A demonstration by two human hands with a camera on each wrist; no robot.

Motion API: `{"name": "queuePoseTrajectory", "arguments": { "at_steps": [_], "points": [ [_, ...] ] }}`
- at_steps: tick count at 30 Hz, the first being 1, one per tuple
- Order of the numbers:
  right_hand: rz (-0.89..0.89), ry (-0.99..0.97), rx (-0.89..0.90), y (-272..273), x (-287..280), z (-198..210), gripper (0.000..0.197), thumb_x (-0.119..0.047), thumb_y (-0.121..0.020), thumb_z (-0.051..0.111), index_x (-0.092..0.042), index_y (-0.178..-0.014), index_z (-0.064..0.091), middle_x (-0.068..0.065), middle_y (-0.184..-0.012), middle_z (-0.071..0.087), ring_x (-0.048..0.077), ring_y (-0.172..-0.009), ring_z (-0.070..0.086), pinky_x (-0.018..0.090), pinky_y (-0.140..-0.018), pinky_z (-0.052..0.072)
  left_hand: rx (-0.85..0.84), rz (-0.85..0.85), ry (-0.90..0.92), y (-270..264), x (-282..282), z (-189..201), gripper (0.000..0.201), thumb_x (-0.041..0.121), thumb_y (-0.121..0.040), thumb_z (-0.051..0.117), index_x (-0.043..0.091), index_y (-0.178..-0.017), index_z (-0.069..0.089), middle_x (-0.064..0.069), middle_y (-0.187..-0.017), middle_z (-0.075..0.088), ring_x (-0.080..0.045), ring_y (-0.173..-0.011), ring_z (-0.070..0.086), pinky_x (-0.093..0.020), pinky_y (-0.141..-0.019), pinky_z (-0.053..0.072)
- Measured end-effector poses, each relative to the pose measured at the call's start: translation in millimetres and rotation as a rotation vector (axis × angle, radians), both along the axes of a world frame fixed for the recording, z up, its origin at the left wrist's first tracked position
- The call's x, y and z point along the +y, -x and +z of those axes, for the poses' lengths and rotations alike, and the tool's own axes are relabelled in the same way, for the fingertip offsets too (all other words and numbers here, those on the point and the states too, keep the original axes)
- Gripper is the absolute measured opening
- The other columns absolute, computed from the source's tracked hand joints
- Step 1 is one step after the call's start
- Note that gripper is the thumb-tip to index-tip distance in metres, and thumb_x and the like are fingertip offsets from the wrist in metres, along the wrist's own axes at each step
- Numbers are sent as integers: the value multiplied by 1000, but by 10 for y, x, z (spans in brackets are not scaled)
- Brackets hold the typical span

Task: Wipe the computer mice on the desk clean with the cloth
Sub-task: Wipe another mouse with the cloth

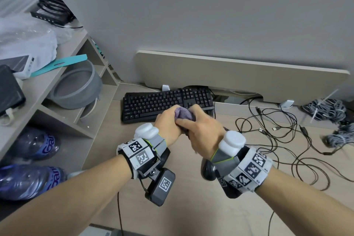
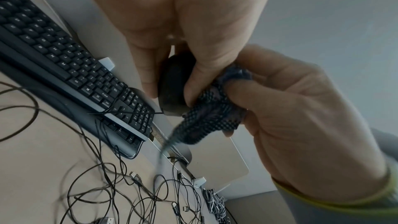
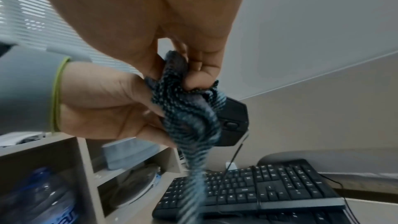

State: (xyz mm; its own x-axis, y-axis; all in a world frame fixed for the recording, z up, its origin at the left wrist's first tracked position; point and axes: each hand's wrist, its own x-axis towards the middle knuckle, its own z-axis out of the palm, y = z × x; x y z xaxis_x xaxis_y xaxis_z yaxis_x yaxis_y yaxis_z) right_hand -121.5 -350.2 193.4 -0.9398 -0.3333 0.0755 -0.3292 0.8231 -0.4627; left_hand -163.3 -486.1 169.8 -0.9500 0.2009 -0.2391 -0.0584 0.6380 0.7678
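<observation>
Both hands meet in the air just in front of the keyboard. My left hand (image 1: 167, 120) grips a black wired mouse (image 2: 173, 84) between thumb and fingers; its cable (image 3: 235, 155) hangs down toward the keyboard. My right hand (image 1: 200, 127) pinches a bunched purple-blue cloth (image 1: 183, 112) and presses it against the mouse (image 3: 233, 122). A loose tail of the cloth (image 3: 193, 168) dangles, blurred. In the head view the held mouse is hidden by the hands and cloth. A second black mouse (image 1: 207, 170) lies on the desk, partly hidden under my right wrist.
A black keyboard (image 1: 166, 104) lies by the beige back panel (image 1: 239, 74). Tangled black cables (image 1: 277, 140) and grey cable bundles (image 1: 327, 109) cover the desk's right side. On the left, a shelf unit (image 1: 57, 119) holds a grey ring (image 1: 76, 86) and blue water bottles (image 1: 28, 178).
</observation>
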Motion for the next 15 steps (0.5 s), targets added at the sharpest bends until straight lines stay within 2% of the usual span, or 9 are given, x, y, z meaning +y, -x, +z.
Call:
{"name": "queuePoseTrajectory", "arguments": {
  "at_steps": [2,3,4,6,8,11,13,15],
  "points": [
    [-57,-2,16,40,97,3,36,-18,-81,50,-35,-111,59,7,-91,46,29,-69,52,34,-48,45,-8,-2,-32,-16,-5,-1,32,16,-66,81,27,-90,62,10,-80,69,-16,-82,64,-25,-69,48],
    [-115,4,30,76,143,0,35,-18,-80,51,-33,-111,60,8,-91,47,31,-68,53,32,-49,43,-7,-3,-35,-23,-11,8,33,19,-64,83,25,-89,62,7,-80,70,-18,-80,64,-28,-69,50],
    [-150,4,31,91,157,-1,34,-19,-81,51,-32,-111,61,9,-92,47,31,-68,53,31,-51,41,-7,-4,-32,-31,-6,4,32,20,-64,83,23,-87,61,7,-77,70,-17,-76,62,-27,-66,48],
    [-100,16,27,73,52,12,34,-23,-84,44,-32,-113,59,8,-92,46,30,-70,51,31,-51,40,5,11,-39,-15,-1,-2,32,17,-65,82,26,-81,57,11,-71,64,-13,-71,57,-19,-57,41],
    [-40,60,21,56,1,-23,41,-27,-83,33,-32,-113,59,8,-91,47,28,-70,52,33,-50,46,14,18,-51,4,-13,20,36,14,-65,82,31,-85,58,16,-74,62,-9,-73,58,-14,-58,38],
    [-174,143,19,159,204,-157,46,-27,-79,32,-18,-106,68,16,-88,56,33,-68,59,27,-57,47,14,4,-66,-3,-83,16,34,13,-66,82,28,-86,60,14,-77,69,-12,-74,61,-22,-65,44],
    [-272,141,-27,237,319,-238,45,-21,-76,35,-14,-105,69,19,-88,57,38,-72,60,34,-60,48,9,-2,-73,-21,-106,6,36,10,-67,81,26,-93,63,13,-85,73,-13,-83,66,-25,-75,49],
    [-313,126,-72,307,349,-268,49,-15,-71,35,-14,-108,68,20,-90,56,41,-78,58,38,-63,48,11,-6,-89,-30,-94,11,36,9,-68,81,27,-94,63,13,-88,74,-13,-88,67,-26,-79,49]
  ]
}}
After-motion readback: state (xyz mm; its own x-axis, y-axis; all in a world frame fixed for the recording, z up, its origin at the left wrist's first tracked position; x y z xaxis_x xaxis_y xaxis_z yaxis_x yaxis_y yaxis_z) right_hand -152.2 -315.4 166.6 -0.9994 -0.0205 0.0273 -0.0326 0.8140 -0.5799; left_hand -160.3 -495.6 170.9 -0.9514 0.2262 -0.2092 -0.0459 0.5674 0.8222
